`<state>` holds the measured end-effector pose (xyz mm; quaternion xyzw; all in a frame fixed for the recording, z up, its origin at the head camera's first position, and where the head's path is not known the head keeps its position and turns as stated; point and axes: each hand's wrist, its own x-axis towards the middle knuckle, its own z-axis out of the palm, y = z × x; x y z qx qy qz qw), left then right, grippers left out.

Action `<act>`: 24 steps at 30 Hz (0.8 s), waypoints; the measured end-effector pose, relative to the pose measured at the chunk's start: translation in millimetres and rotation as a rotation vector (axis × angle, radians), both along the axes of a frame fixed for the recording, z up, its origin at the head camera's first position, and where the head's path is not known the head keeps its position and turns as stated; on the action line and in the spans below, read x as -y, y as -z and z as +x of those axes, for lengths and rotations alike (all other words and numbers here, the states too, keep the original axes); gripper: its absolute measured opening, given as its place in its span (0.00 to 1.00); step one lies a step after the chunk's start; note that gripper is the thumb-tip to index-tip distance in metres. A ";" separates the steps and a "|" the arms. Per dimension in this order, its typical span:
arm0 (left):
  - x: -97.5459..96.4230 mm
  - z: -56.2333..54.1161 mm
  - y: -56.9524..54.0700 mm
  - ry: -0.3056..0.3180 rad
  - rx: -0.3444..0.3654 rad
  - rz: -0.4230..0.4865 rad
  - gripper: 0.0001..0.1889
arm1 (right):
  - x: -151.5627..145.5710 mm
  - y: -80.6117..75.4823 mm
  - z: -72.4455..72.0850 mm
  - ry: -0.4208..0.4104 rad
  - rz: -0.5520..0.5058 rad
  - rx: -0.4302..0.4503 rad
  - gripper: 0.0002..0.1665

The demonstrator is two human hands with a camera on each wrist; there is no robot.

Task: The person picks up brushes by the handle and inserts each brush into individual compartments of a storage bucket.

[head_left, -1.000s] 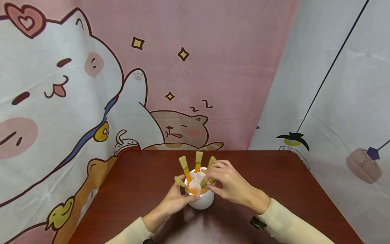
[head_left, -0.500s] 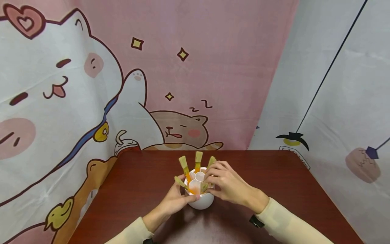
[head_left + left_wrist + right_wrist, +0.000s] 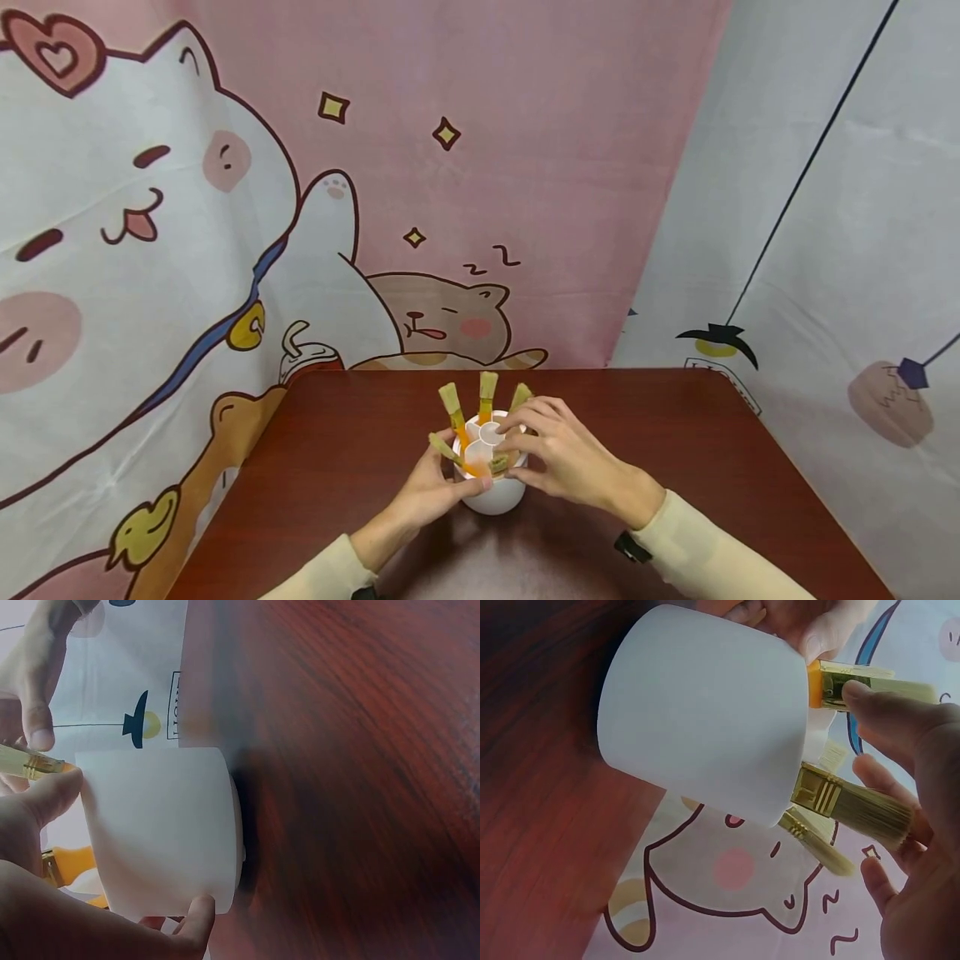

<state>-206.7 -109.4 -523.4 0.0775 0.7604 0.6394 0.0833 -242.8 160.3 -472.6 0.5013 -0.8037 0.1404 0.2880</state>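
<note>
A white round holder (image 3: pixel 491 500) with divided compartments and a round centre stands on the table. Several flat paintbrushes fan out of its rim, bristles up, with orange handles and brass-coloured ferrules. My left hand (image 3: pixel 423 492) grips the holder from the left, thumb on the near rim; in the left wrist view a fingertip (image 3: pixel 199 907) presses its side. Over the right side my right hand (image 3: pixel 562 450) hovers with parted fingers. Its thumb tip overlaps the near brush (image 3: pixel 836 688) in the right wrist view, while its other fingers spread beyond another brush (image 3: pixel 855 806).
The dark red-brown table (image 3: pixel 360 417) extends around the holder. A cloth backdrop (image 3: pixel 585 208) printed with cartoon cats hangs behind it, with a pale cloth (image 3: pixel 825 250) on the right.
My right fingers have spread around the near brush, which they pinched earlier; its bristles now sit slightly lower and nearer the front rim. My left hand keeps its grip on the holder.
</note>
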 end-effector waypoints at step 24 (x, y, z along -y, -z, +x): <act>12.6 -5.5 13.0 0.013 -0.142 -0.115 0.50 | -45.3 15.9 23.7 0.249 -0.230 0.227 0.62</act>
